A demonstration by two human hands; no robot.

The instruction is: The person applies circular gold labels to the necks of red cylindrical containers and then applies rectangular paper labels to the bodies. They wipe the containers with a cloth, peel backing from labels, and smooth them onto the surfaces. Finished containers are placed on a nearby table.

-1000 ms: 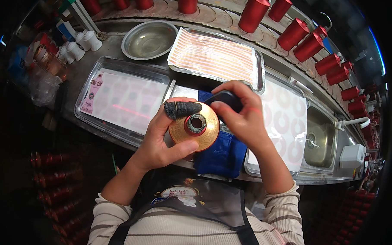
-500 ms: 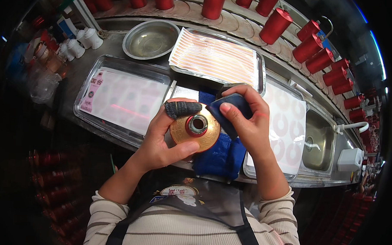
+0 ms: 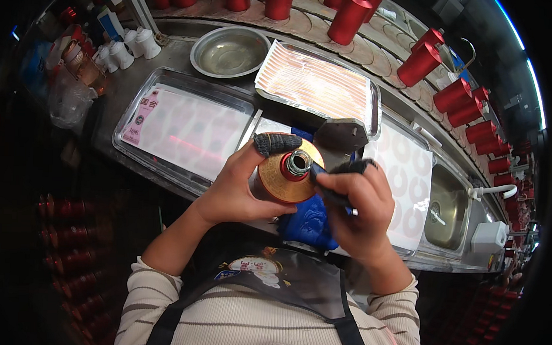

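Observation:
My left hand point(image 3: 230, 186) is wrapped round a bottle point(image 3: 274, 183) with a gold, round shoulder and a red neck. Its open glass mouth faces up toward me. A dark knitted finger cover point(image 3: 277, 144) sits on one finger of that hand. My right hand point(image 3: 366, 203), blurred by motion, pinches a dark blue cloth point(image 3: 324, 187) against the right side of the bottle's shoulder. Below the hands lies a brighter blue cloth point(image 3: 311, 219). Just beyond them is a dark, angular block point(image 3: 341, 135).
Left is a metal tray point(image 3: 124, 134) with a printed sheet; beyond lie a metal bowl point(image 3: 198, 59) and a tray of striped strips point(image 3: 319, 80). A sheet of ring labels point(image 3: 403, 177) and a sink point(image 3: 447, 233) are right. Red bottles point(image 3: 349, 20) line a conveyor point(image 3: 305, 27) behind.
My right hand has moved down and turned, bringing the cloth against the bottle's right side. The bottle has shifted slightly right. The red bottles on the conveyor have moved along.

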